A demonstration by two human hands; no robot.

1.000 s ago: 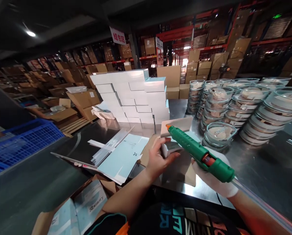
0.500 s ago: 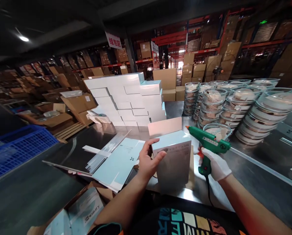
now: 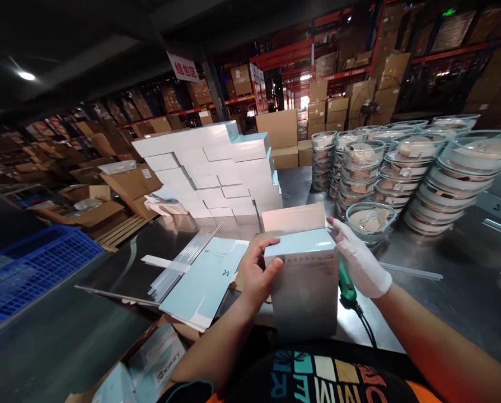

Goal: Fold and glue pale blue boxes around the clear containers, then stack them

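Warehouse racks loaded with brown cartons close off the background, and we stand at a steel table (image 3: 435, 291). Our pale blue box (image 3: 303, 280) stands upright at the near edge of that table, its lid flap raised behind it. We hold the box between both hands: our left hand (image 3: 258, 274) wraps its left top corner, thumb lying on the front face and fingers curled over the lid, while our gloved right hand (image 3: 359, 260) lies flat against its right side with the fingers stretched out and closed on nothing. Just right of the box, under that glove, the green glue gun (image 3: 346, 288) lies on the table. Left of the box lie flat box blanks (image 3: 204, 280). Behind the box rises a stack of white boxes (image 3: 216, 173), and to its right stand stacked glass bowls (image 3: 405, 173).
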